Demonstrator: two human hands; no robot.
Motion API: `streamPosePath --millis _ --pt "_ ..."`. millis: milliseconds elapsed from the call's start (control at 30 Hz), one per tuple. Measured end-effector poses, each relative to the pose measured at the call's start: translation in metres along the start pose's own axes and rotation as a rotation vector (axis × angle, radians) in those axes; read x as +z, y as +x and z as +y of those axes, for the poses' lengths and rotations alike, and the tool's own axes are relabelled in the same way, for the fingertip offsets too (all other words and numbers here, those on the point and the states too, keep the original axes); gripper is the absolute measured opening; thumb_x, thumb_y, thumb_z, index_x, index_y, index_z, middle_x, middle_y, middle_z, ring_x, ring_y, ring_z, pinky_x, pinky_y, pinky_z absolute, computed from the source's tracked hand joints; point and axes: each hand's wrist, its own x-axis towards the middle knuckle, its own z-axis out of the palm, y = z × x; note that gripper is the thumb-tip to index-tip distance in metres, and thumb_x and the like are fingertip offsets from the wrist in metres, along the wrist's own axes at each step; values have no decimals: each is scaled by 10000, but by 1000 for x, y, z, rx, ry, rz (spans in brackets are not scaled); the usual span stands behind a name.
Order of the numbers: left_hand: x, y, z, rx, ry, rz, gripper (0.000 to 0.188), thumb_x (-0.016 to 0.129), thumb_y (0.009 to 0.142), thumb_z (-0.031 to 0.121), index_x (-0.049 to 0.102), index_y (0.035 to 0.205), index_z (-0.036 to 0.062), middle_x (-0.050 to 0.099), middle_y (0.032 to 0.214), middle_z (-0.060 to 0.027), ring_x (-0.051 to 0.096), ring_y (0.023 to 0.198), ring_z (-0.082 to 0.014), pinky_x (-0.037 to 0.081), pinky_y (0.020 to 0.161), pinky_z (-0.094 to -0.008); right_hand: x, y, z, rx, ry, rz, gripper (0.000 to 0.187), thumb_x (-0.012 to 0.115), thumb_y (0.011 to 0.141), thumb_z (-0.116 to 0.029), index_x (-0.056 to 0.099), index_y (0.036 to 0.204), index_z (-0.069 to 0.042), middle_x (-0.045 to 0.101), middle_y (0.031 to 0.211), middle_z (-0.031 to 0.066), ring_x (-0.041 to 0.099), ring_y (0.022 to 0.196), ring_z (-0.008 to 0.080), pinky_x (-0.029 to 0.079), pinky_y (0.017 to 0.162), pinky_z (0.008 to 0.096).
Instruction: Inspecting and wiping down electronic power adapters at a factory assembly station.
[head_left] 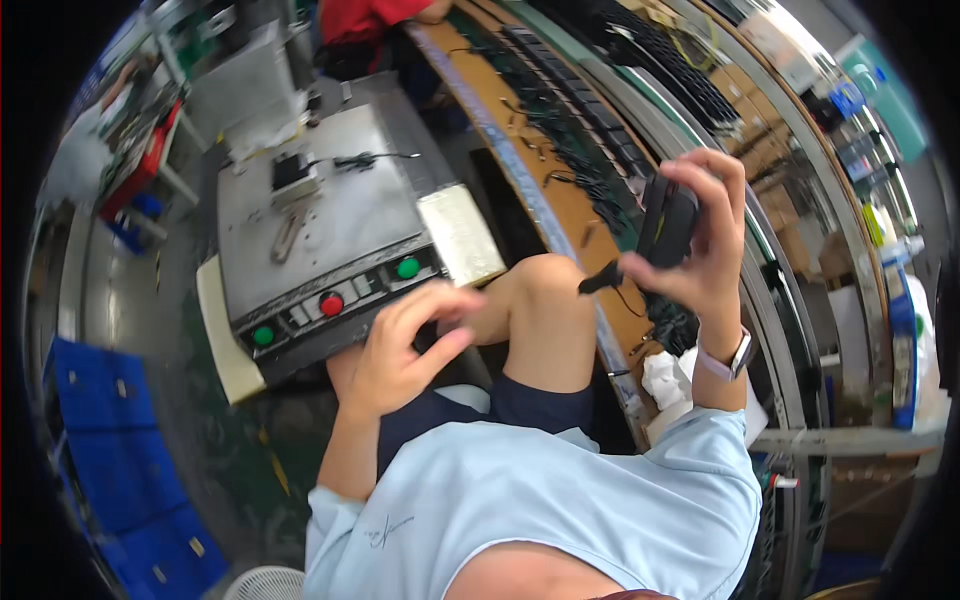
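My right hand (712, 225) is raised at the right, its fingers and thumb wrapped round a black power adapter (668, 222). A short black cord end (600, 279) sticks out from the adapter's lower left. My left hand (400, 355) hovers by the front edge of a grey bench machine (375, 220), slightly blurred. Its fingers are curved, with the thumb apart, and nothing shows between them. On the machine's front face, near that hand, are a red button (331, 303) and two green ones (408, 267).
A small black-topped fixture (293, 175), a coiled black cord (360, 160) and a metal bar (288, 238) lie on the machine. Alongside runs a conveyor (560, 200) with several black adapters and cords. Blue bins (120, 400) stand lower left. A person in red (365, 20) is at the far end.
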Motion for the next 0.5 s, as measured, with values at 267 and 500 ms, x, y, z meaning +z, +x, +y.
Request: streamPosePath --millis 267,500 --pt "11 24 43 72 -439 204 518 805 681 15 629 1167 -19 651 1082 -87 636 926 -178 525 869 -271 76 -4 -56 -347 339 -223 690 915 620 -292 634 1194 -32 455 1116 128 563 887 237 543 732 296" --pt "-5 -12 19 187 -268 341 592 832 638 -24 625 1193 -26 627 1145 -118 632 926 -188 537 855 -271 107 -21 -66 101 614 -463 671 918 619 -230 633 1170 25 519 1026 104 547 834 183 515 720 265"
